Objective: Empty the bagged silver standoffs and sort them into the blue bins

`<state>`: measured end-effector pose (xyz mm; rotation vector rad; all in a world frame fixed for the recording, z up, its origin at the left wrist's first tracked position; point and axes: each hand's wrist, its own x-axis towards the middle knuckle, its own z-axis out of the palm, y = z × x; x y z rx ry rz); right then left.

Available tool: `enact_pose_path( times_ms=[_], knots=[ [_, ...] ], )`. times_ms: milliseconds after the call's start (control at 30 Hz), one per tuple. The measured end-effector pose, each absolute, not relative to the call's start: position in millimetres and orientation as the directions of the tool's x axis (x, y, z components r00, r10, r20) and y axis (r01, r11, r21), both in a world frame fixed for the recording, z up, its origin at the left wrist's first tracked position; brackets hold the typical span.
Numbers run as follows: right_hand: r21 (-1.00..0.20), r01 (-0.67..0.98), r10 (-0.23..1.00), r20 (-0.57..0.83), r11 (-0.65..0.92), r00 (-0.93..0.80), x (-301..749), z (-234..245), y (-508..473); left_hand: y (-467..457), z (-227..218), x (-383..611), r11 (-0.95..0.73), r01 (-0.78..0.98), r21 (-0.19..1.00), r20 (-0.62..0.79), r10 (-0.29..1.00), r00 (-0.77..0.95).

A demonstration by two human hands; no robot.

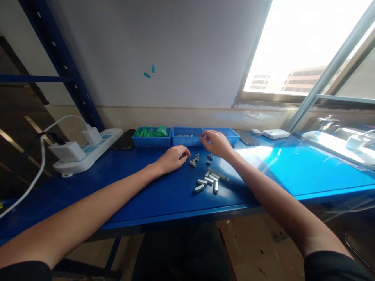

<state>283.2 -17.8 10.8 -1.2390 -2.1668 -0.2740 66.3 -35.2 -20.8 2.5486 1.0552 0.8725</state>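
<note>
My left hand [174,158] rests on the blue table with its fingers curled and the thumb close to the index finger. Just right of its fingertips lies a small cluster of short metal pieces [193,164]. Raised in front of the blue bins, my right hand [217,143] has its fingers bent together in a pinch. Whatever either hand holds, if anything, is too small or hidden to make out. Below the right hand are a few more small metal pieces [209,157]. Nearer the front edge, several longer silvery metal pieces [209,180] lie in a loose group.
Along the wall stand a blue bin with green plastic packets [151,137], a middle bin [187,141] with small parts, and a right bin [233,137] partly behind my right hand. A white power strip [96,150] with plugs is at left, a white box [275,134] at right.
</note>
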Motion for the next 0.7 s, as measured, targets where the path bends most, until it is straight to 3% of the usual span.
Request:
enact_pose_path(
  times_ms=[133,300,567,700],
  knots=[
    [-0.021,0.704,0.613,0.512,0.71,-0.602,250.4,3.6,-37.5,-36.9,-20.9,62.3,-0.594,0.519,0.614,0.457,0.804,0.38],
    [0.079,0.668,0.544,0.514,0.74,-0.663,242.3,-1.9,-44.4,-34.3,-23.7,60.5,-0.505,0.28,0.816,0.413,0.85,0.328],
    [-0.017,0.688,0.592,0.526,0.726,-0.611,244.9,-0.1,-39.7,-38.2,-19.8,63.0,-0.496,0.224,0.839,0.413,0.848,0.333],
    [0.015,0.772,0.657,0.516,0.635,-0.55,243.2,0.4,-39.9,-42.3,-19.0,64.2,-0.548,0.295,0.783,0.437,0.822,0.366]
  ],
)
